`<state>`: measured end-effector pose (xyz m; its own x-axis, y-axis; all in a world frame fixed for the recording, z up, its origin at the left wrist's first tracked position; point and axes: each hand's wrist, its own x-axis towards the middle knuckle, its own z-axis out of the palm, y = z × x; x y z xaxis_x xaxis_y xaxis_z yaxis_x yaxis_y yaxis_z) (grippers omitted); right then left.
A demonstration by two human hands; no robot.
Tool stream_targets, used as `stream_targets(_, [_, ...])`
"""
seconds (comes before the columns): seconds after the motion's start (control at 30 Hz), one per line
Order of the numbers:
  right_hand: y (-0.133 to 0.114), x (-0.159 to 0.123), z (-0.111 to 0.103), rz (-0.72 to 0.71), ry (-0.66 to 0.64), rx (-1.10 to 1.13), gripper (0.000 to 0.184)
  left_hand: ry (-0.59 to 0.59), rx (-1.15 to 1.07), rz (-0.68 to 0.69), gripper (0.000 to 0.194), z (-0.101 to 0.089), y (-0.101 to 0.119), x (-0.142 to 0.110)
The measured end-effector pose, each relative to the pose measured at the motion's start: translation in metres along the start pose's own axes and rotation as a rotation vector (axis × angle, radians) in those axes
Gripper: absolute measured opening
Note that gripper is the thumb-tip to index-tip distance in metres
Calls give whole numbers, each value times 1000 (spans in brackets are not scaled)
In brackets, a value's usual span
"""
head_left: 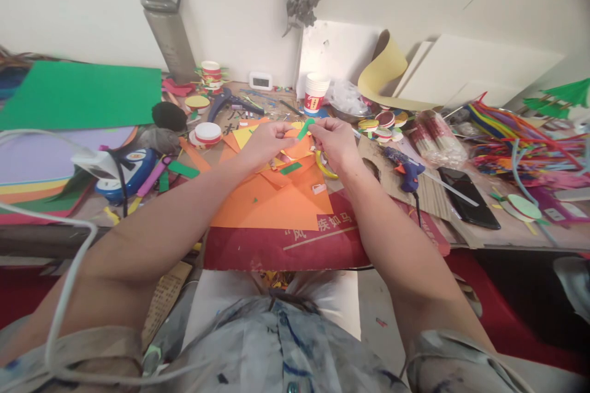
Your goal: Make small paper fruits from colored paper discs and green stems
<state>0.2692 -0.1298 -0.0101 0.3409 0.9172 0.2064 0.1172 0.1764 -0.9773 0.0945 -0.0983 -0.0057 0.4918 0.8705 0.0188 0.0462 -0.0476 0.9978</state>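
Observation:
A short green paper strip (305, 129) is pinched between the thumb and finger of my right hand (335, 140). My left hand (270, 142) faces it from the left, its fingers curled closed at the edge of a small orange paper piece (298, 150). Part of that piece is covered by my fingers. Beneath both hands lie large orange paper sheets (267, 212), with a cut green scrap (291, 168) and a yellow sheet (242, 137) on them. A yellow ring, perhaps a tape roll (325, 164), sits by my right wrist.
Stacked paper cups (316, 93) stand behind my hands. At the right are a blue glue gun (408, 172) and a black phone (468, 196). Leftward lie a white-topped round piece (205, 134), a green sheet (83, 95) and a white cable (69, 295). A tall bottle (169, 37) stands behind.

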Motion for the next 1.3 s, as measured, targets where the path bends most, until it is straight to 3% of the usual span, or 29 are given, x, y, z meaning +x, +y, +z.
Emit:
stream_targets(0.33, [2,-1,-1,-20,-19,-65,29,52,35,-26,11,1,3,-3])
stream_targets(0.63, [1,-2,0,2,-25,-20,21,57,68,-38,12,-1,2,-2])
stream_targets(1.3, [-3,-5,1,-6,-64,-48,25,80,80,-48,10,-3,-1,0])
